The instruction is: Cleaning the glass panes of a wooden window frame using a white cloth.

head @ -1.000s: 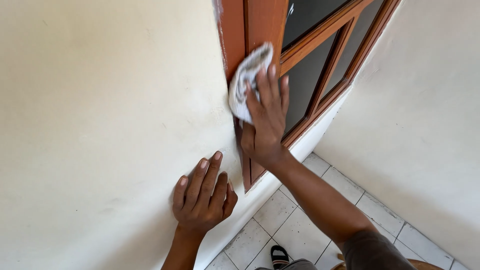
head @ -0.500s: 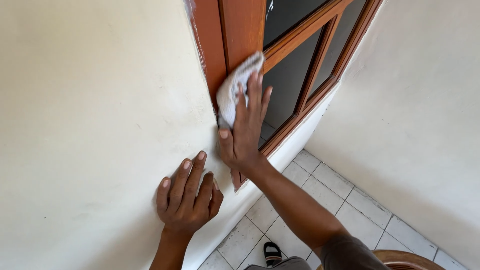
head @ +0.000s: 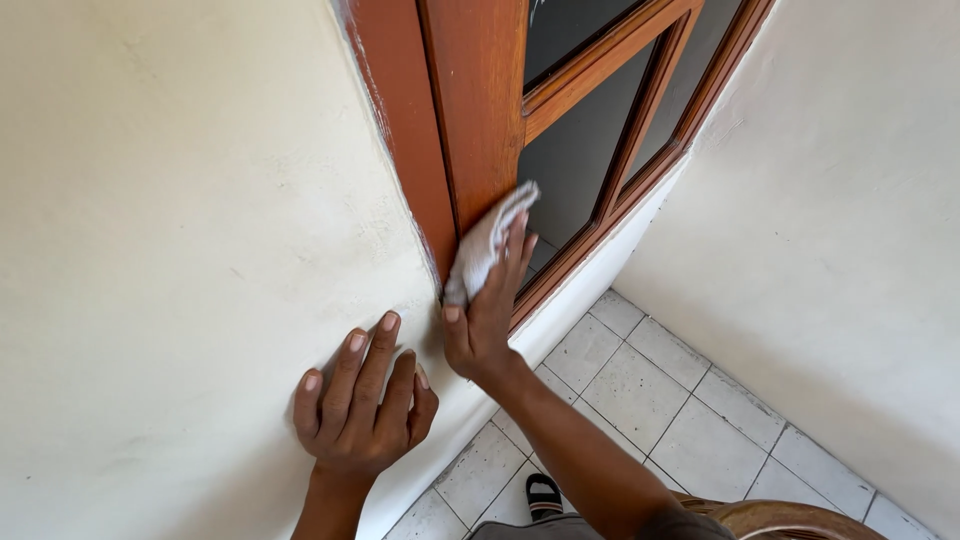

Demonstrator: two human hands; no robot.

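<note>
My right hand [head: 487,315] presses a crumpled white cloth [head: 483,245] flat against the lower part of a reddish-brown wooden window frame [head: 470,120]. The cloth lies under my fingers, on the frame's upright beside a dark glass pane [head: 570,160]. My left hand [head: 362,400] rests flat on the cream wall [head: 180,230] just left of the frame, with its fingers spread and nothing in it.
A second cream wall [head: 840,230] meets the window at a corner on the right. Below lies a light tiled floor [head: 650,390]. A foot in a dark sandal [head: 542,495] stands on it, and a curved wooden chair back [head: 790,518] shows at the bottom right.
My right hand has slid the cloth down the wooden frame. The view has shifted, and my left hand stays flat on the wall.
</note>
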